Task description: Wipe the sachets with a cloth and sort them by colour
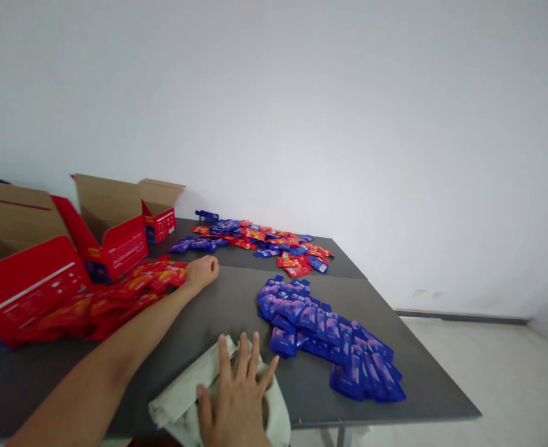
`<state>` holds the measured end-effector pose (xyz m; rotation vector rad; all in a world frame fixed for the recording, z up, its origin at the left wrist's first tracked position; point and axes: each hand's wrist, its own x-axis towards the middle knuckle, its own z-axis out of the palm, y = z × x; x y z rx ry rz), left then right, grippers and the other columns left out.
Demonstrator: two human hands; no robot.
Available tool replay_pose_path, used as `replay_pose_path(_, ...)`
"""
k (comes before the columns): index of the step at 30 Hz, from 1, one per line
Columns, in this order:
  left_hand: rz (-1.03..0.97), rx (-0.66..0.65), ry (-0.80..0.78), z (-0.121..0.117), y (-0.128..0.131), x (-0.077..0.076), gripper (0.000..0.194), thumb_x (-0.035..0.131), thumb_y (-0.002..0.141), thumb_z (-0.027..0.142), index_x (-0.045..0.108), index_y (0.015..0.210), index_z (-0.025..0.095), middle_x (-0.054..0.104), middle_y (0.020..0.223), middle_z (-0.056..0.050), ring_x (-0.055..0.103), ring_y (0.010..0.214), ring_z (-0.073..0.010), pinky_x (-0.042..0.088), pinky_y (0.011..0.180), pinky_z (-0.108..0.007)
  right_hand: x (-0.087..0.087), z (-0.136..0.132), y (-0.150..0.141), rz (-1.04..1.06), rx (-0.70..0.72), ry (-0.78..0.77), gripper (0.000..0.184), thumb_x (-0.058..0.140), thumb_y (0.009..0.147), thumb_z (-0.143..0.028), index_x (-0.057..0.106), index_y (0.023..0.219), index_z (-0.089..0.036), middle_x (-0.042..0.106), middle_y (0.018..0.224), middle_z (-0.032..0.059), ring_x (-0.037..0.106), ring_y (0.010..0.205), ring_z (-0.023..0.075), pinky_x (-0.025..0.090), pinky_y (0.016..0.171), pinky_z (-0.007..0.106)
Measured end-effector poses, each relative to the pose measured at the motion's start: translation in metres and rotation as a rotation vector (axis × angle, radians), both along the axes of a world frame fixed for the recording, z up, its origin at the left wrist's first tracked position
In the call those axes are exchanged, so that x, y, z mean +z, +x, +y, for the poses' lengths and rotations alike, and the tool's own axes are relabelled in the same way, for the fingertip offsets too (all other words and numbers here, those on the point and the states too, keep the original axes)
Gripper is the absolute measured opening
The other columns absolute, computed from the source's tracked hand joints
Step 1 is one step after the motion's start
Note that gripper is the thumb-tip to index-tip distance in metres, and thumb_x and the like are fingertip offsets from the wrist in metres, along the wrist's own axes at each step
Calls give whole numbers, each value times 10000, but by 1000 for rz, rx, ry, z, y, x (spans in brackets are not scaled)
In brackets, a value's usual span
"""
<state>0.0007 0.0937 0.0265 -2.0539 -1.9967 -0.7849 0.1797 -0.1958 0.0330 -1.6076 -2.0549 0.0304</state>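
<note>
My left hand (202, 272) is curled into a fist beside the far end of a heap of red pouches (129, 288); whatever its fingers may hold is hidden. Close to the table's front edge, my right hand (239, 397) lies with fingers spread on a crumpled pale green cloth (180, 397). To its right, overlapping blue-purple pouches (315, 323) form a long spread pile running toward the right front corner of the table.
Three open red cardboard boxes, a near one (36, 285), a middle one (120, 248) and a far one (162, 223), line the left side. Mixed red and blue pouches (255, 236) cover the dark table's (227, 298) far end. A white wall (301, 124) stands behind.
</note>
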Motion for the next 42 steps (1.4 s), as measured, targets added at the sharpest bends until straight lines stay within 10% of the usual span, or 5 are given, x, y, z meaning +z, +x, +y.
replay_pose_path(5, 9, 142, 36, 18, 11, 12, 384, 319, 875, 279, 650, 1009, 138, 609, 1118, -154, 537, 1067, -269, 405, 868, -340, -2, 8, -1, -25, 123, -28, 488, 549, 828, -463, 444, 1304, -492, 295, 1494, 14, 203, 1349, 430, 89, 945, 763)
replay_pose_path(12, 174, 445, 2, 85, 22, 18, 708, 553, 737, 368, 459, 1249, -112, 233, 1445, -334, 11, 1380, -422, 149, 1072, -523, -9, 13, -15, 42, 25, -73, 459, 566, 792, -501, 524, 1247, -457, 500, 1348, 47, 297, 1318, 390, 54, 1008, 704)
replay_pose_path(22, 184, 231, -232, 118, 5, 9, 386, 312, 846, 69, 569, 1105, -58, 592, 1074, -312, 556, 1065, -346, 427, 845, -419, -14, 18, -16, 104, -9, -94, 446, 566, 765, -504, 569, 1204, -424, 550, 1287, 54, 385, 1253, 380, 77, 1025, 671)
replay_pose_path(31, 326, 25, 1, 36, 50, 38, 482, 203, 885, 53, 411, 1306, -59, 532, 1208, -318, 563, 1076, -316, 425, 848, -394, -17, 6, -15, 92, -97, -80, 511, 514, 813, -567, 540, 1271, -343, 535, 1196, 147, 371, 1214, 395, 245, 958, 595)
replay_pose_path(42, 264, -414, -265, -176, 24, 23, 334, 423, 865, 121, 606, 1142, 160, 668, 1061, -162, 614, 1023, -230, 434, 871, -329, -1, 3, -16, -104, -115, -164, 451, 434, 875, -537, 621, 1055, -168, 646, 817, 135, 603, 806, 258, 362, 765, 381)
